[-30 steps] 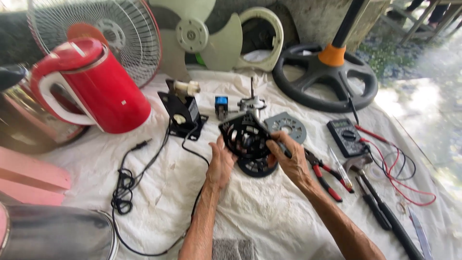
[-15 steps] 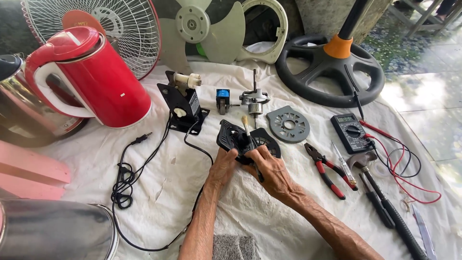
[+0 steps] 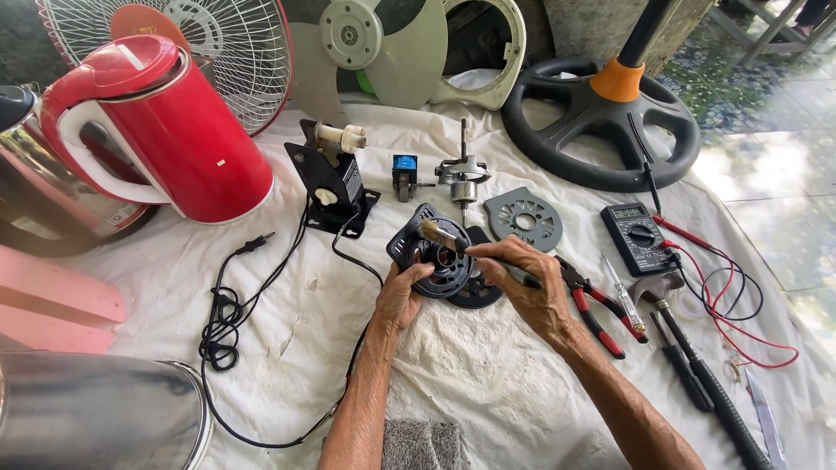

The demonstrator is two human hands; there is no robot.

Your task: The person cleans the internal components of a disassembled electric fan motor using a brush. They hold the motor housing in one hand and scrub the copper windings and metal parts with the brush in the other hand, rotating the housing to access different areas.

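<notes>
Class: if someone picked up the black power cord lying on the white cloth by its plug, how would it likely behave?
The thin black power cord would probably droop, since it lies in loose loops. It likely weighs little. Its far end seems to run to the black bracket, so it might tug.

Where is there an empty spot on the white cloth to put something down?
The biggest bare patch lies between the black power cord and the left hand. Another lies nearer the viewer, beside the right hand, left of the hammer. It is crowded around the pliers, the multimeter with its red leads, and near the red kettle.
</notes>
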